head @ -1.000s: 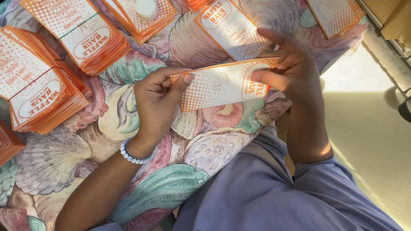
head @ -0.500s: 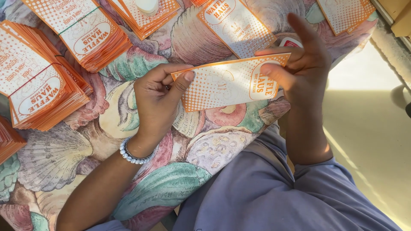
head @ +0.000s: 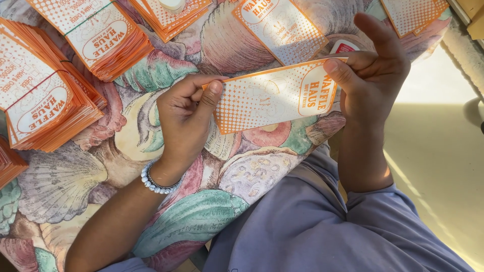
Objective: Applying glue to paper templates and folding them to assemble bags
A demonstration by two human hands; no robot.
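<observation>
Both my hands hold one flat orange-and-white paper sleeve [head: 267, 95] above a seashell-patterned cloth [head: 212, 221]. My left hand [head: 184, 118], with a bead bracelet at the wrist, pinches the sleeve's left end between thumb and fingers. My right hand [head: 375, 65] grips the right end, the thumb pressed on its top edge and the index finger lifted. The sleeve is tilted, its right end higher.
Banded stacks of the same orange sleeves lie at the left [head: 43, 95] and top left [head: 98, 35]. Another stack [head: 171, 12] and single sleeves [head: 280, 25] [head: 416, 15] lie along the top. A red-and-white round object [head: 344, 47] peeks out behind the held sleeve. My lap in lilac fabric [head: 312, 226] is below.
The held sleeve has tilted up and opened flatter toward me. My right hand shifted its grip along the right end and raised its index finger; my left hand barely moved.
</observation>
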